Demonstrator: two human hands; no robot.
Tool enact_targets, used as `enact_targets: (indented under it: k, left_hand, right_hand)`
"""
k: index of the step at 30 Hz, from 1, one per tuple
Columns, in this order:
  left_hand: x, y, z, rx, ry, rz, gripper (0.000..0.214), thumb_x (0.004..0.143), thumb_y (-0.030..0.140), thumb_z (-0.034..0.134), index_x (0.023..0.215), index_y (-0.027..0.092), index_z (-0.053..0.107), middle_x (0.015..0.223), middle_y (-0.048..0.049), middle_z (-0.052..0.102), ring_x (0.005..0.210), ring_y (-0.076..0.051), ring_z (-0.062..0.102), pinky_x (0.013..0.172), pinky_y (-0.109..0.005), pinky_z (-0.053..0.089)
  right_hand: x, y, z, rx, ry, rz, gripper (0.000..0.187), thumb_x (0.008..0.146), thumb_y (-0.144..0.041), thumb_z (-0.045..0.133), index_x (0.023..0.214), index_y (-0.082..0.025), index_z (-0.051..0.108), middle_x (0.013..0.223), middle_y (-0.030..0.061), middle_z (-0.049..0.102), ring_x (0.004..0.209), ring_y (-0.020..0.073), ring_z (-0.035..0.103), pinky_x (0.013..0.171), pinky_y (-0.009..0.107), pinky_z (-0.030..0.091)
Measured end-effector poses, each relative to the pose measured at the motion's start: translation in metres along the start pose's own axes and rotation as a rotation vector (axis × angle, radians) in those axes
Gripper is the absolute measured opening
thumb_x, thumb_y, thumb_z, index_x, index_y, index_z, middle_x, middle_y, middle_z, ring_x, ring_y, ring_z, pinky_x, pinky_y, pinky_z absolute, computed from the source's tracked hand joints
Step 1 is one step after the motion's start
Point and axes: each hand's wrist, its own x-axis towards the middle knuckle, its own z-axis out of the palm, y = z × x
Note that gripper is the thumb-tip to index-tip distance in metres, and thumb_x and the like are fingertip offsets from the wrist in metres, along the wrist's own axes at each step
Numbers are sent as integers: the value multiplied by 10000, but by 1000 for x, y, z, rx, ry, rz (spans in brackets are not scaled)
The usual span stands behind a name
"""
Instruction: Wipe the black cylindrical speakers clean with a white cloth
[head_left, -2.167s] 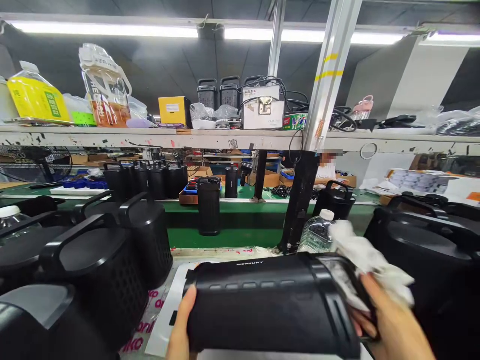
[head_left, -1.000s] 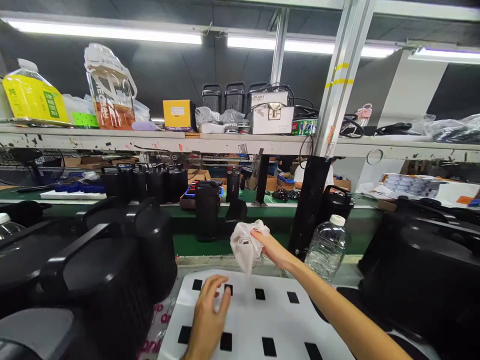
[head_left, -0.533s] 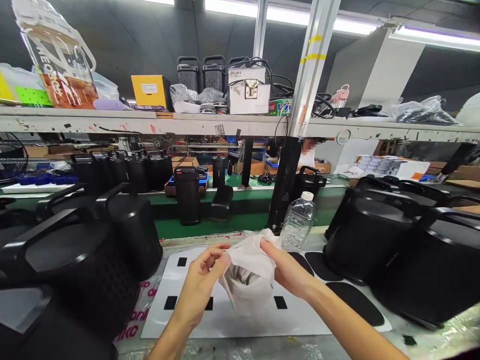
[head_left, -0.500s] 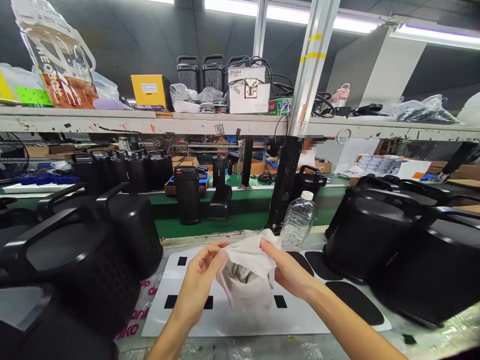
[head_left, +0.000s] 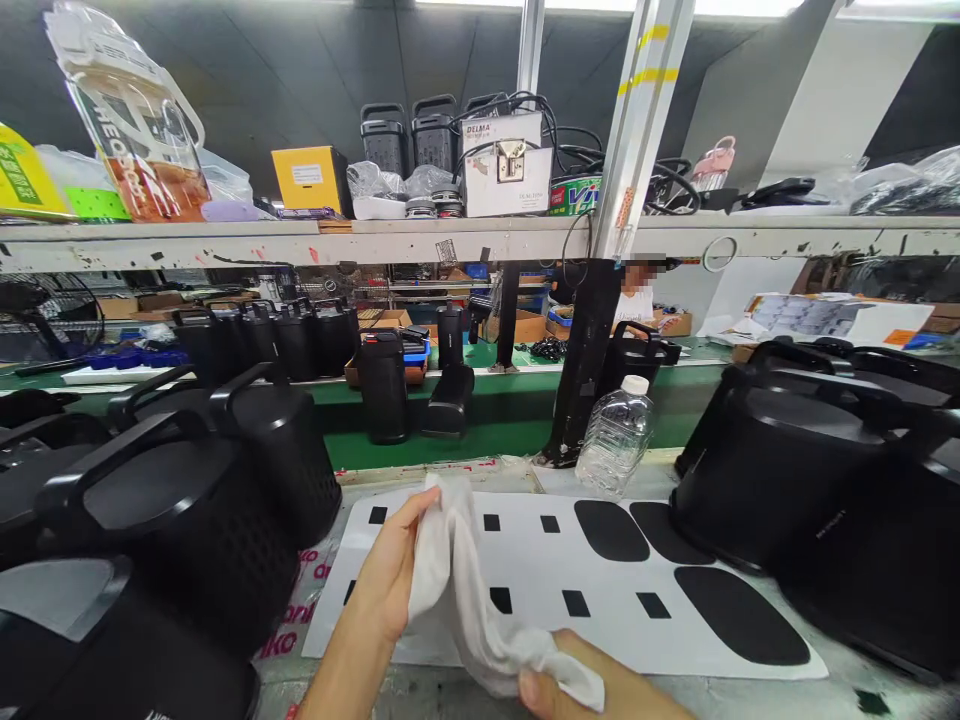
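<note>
A white cloth (head_left: 469,600) hangs in folds between my two hands, above a white sheet (head_left: 622,640) on the bench. My left hand (head_left: 390,565) grips its upper left part, thumb on top. Lower and to the right, my right hand (head_left: 577,675) pinches the other end near the front edge of the sheet. Small black squares (head_left: 576,603) and larger rounded black pads (head_left: 742,614) lie on the sheet. Part of the sheet is hidden behind the cloth and hands.
Black speakers with handles crowd the left (head_left: 172,510) and the right (head_left: 780,470) of the bench. A clear plastic bottle (head_left: 615,440) stands behind the sheet, beside a dark post (head_left: 581,370). Overhead runs a loaded shelf (head_left: 375,240). Beyond lies a green conveyor (head_left: 510,410) and a person (head_left: 637,305).
The cloth was bunched open between both hands; now it is drawn out lengthwise. My right hand has moved down toward me with one end, while my left stays up. The view shifted slightly.
</note>
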Motion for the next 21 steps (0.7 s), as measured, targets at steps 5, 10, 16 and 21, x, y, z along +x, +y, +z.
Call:
enact_targets:
  k: [5,10,16,21]
  left_hand:
    - [-19,1,20,-16,-165,-100,589,705,83,700,1263,208,559,862,-23,740,717,-213,737,678,-299,591]
    - [-37,5,27,92,-238,-71,849,673,168,764,1411,400,415,757,58,680,696,-181,717,625,-251,558]
    - [-30,21,5,165,-31,49,581,655,131,761,1217,235,658,758,-4,722,677,-167,700,657,-244,543]
    - [-5,22,-30,587,60,157,284,681,242,736,954,171,769,971,-75,756,803,-190,671,673,-238,492]
  right_hand:
    - [4,-11,-19,143,-147,-102,920,635,-725,712,1404,-261,509,1492,107,431,1399,307,333,1142,432,214]
    - [27,-2,15,353,-255,-233,915,528,-790,715,1289,-289,626,1436,103,499,1392,346,337,1133,442,235]
    - [23,-9,31,708,190,-141,597,725,-525,744,1260,-295,618,1294,99,622,1203,305,558,1014,447,411]
    - [14,-23,7,561,438,-28,434,708,-478,780,1013,-182,693,1030,108,721,974,283,655,868,387,494]
